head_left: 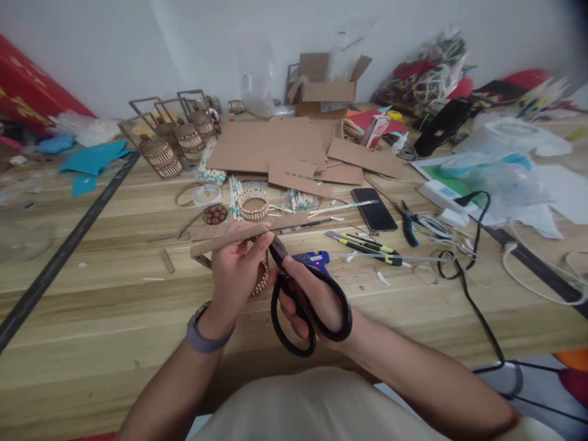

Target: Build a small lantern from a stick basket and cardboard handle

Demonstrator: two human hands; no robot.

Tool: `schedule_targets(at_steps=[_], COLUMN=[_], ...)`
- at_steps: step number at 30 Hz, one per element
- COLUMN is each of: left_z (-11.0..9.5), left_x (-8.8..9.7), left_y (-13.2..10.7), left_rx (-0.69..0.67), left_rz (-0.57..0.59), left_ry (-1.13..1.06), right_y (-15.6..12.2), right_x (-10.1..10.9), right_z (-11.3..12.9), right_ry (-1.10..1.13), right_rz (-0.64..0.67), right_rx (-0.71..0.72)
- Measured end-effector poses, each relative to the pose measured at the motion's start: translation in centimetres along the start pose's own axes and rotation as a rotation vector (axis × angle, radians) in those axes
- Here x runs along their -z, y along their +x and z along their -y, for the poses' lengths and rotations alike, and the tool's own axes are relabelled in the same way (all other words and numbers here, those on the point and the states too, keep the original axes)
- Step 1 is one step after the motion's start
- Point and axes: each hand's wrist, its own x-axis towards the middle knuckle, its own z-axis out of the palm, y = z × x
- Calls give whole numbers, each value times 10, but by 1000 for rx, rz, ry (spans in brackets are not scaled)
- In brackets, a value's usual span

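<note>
My left hand (236,269) is closed on a long strip of cardboard (220,240) held level over the wooden table (114,306). A ring of wooden sticks (263,278) shows just behind that hand. My right hand (310,300) grips large black scissors (303,306), its fingers through the handles. The blades point up and left to the strip's right end by my left thumb. A purple watch band (204,340) is on my left wrist.
A blue glue gun (315,260), utility knives (367,245), pliers (407,223) and a phone (374,209) lie beyond my hands. Flat cardboard sheets (275,147), an open box (324,86), small stick baskets (174,144) and a bead dish (215,214) are farther back. A black cable (473,300) runs right.
</note>
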Motion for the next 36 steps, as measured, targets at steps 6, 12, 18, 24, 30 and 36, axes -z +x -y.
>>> schedule_targets(at_steps=[6,12,18,24,30,36], left_z=[1,5,6,6,2,2], left_x=[0,1,2,1,-1,-2], left_y=[-1,-1,0,3,1,-4], left_rx=[-8,1,38,52,90,164], left_rz=[7,5,0,27,36,14], left_ry=[16,26,-11,-112,-116,-122], right_y=[0,1,5,17,63,101], right_x=[-2,-4,-2,45,93,115], right_z=[-6,-12,-16,32,72,64], right_ry=[-11,30,-30,-918,-1896,-1938], right_rz=[-39,-41,-76,-252,-473,-373], right_rx=[44,34,66,210,205,178])
